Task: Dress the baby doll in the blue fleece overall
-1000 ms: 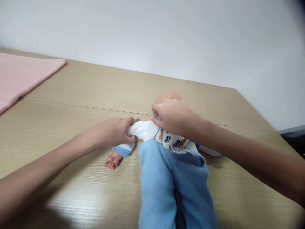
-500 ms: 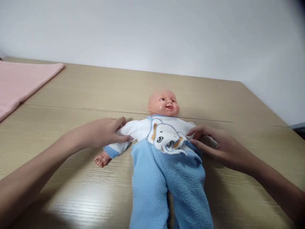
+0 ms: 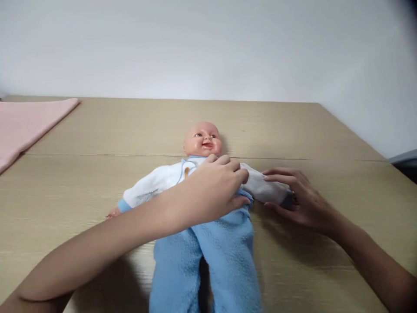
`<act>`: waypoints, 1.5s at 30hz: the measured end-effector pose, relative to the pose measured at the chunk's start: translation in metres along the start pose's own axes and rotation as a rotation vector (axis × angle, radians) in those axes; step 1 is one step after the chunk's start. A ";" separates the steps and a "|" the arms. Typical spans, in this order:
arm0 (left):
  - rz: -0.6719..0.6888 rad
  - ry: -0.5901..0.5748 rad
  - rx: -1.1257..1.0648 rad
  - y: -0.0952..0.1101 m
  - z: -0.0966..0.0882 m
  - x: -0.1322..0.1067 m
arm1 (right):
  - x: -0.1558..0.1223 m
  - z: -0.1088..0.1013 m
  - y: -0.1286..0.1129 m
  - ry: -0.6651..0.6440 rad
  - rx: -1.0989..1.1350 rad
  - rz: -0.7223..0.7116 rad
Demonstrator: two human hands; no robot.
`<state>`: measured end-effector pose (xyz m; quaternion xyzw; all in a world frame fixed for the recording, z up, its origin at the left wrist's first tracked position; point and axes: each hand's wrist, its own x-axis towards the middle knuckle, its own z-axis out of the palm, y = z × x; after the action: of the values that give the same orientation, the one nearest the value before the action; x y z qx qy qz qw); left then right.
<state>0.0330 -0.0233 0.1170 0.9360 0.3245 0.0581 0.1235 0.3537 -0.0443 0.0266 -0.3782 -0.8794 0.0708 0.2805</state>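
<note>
A baby doll (image 3: 202, 140) lies on its back on the wooden table (image 3: 97, 130), dressed in a white top and light blue fleece trousers (image 3: 208, 256). My left hand (image 3: 216, 187) reaches across the doll's chest and pinches the cloth at its right shoulder side. My right hand (image 3: 298, 198) lies on the doll's white sleeve (image 3: 267, 191) on the right, fingers curled around the sleeve's end. The doll's other sleeve (image 3: 146, 189) stretches out to the left, with a small bare hand (image 3: 112, 213) showing at the cuff.
A pink cloth (image 3: 26, 124) lies flat at the table's far left. A white wall stands behind the table. The table's right edge runs diagonally past my right arm, with a dark object (image 3: 404, 165) beyond it.
My left hand has let go of the doll's left sleeve and crossed over to its chest. My right hand has slid outward along the right sleeve. The doll has shifted left in view.
</note>
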 end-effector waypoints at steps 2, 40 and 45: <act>0.025 -0.018 0.031 -0.002 0.007 0.012 | -0.008 -0.008 0.014 -0.091 0.044 0.042; 0.180 0.257 -0.371 -0.032 0.025 0.020 | 0.020 0.042 -0.073 0.132 1.188 0.568; 0.159 0.164 -0.325 -0.032 0.025 0.016 | 0.016 0.057 -0.083 0.225 1.327 0.843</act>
<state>0.0316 0.0060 0.0850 0.9185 0.2447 0.1956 0.2411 0.2617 -0.0866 0.0146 -0.4380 -0.4029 0.6416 0.4839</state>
